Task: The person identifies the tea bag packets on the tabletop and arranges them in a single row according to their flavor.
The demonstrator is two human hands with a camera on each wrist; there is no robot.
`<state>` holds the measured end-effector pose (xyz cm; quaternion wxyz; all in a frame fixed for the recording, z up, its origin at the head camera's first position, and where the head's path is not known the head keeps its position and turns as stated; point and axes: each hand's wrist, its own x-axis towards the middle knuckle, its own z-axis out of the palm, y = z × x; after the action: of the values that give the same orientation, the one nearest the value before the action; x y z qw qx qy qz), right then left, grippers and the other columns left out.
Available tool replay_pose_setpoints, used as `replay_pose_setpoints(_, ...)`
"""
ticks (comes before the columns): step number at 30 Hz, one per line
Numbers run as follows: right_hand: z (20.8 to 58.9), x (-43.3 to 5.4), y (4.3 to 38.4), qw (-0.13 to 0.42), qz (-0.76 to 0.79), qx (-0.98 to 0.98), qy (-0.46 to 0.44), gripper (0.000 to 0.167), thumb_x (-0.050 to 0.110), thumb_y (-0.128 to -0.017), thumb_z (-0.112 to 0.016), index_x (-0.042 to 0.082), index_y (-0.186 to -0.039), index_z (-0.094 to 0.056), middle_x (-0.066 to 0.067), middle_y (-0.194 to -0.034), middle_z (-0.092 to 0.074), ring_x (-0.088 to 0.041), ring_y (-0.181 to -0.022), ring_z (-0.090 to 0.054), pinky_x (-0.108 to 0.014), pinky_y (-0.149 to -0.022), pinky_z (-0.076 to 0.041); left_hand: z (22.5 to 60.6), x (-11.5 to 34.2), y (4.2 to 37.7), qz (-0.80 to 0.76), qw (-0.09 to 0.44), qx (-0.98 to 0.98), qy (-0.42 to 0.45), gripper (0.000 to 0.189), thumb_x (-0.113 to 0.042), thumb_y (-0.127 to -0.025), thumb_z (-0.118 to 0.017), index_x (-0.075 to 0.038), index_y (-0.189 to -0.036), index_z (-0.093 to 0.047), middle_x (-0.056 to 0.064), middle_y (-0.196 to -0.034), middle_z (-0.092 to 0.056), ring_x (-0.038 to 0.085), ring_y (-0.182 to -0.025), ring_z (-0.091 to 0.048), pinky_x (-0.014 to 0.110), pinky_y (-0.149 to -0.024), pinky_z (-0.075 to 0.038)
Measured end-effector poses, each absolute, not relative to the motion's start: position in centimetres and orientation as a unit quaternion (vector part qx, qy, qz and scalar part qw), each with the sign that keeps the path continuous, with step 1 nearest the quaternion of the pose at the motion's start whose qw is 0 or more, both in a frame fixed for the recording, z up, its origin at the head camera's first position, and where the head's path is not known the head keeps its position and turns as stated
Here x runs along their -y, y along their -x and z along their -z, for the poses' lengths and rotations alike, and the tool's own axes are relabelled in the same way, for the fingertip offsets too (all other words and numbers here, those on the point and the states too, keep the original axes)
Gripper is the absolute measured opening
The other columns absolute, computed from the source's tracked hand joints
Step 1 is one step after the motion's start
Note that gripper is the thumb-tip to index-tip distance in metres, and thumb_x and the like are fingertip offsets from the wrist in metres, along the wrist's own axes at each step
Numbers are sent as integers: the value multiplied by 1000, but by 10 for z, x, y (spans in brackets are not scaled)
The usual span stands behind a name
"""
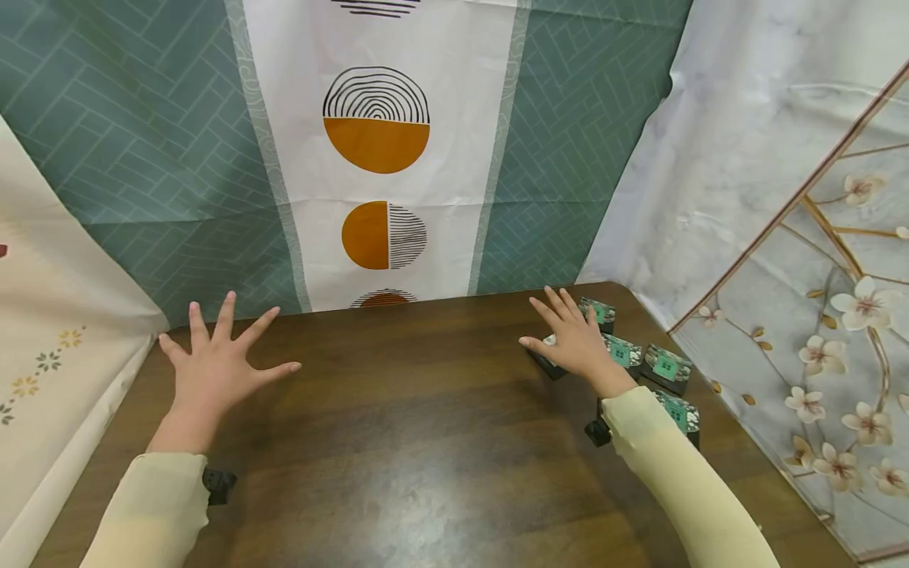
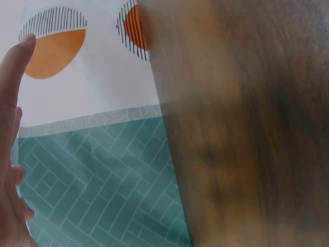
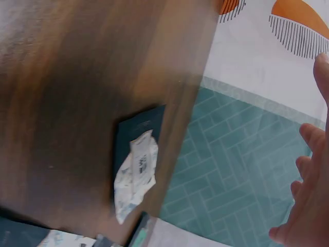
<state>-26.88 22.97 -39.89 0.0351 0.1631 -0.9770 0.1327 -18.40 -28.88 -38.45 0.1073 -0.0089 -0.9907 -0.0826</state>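
Note:
My left hand (image 1: 215, 372) is held over the left side of the brown wooden table (image 1: 398, 410), its fingers straight and spread, holding nothing. My right hand (image 1: 578, 343) has its fingers spread as well and overlaps a group of small packets in the head view. One packet (image 1: 668, 368), dark below with a green label, sits to the right of that hand. Another packet (image 1: 679, 414) is nearer, partly covered by the sleeve. In the right wrist view a dark packet (image 3: 136, 123) with a white patterned part lies on the wood, apart from the fingers (image 3: 311, 136).
A cloth (image 1: 398, 181) with teal sides and orange half circles hangs behind the table's far edge. Floral cloth (image 1: 838, 331) borders the right, and cream cloth (image 1: 57, 331) borders the left. Small black devices (image 1: 218, 484) are worn on both wrists.

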Motion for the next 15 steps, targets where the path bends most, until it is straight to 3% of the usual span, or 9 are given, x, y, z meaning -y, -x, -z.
replay_pose_setpoints(8,410,-241,262,41,-137,977,-157,83,59,-96,-60,20,-163,-29,-11,-175,-13,-38,-162,-8,-78,-122,-7,393,274,185,95,113,989,19,98,-76,-80,-67,-38,-161,-27,26,-171,-8,68,-151,-1,94,-103,-2)
replay_pose_setpoints(15,417,-249,258,52,-141,976,-157,80,57,-98,-59,18,-162,-32,-13,-174,-16,-40,-162,-10,-78,-121,-10,403,265,185,97,114,988,21,96,-76,-81,-66,-42,-161,-26,24,-172,-10,65,-152,-5,93,-105,-4)
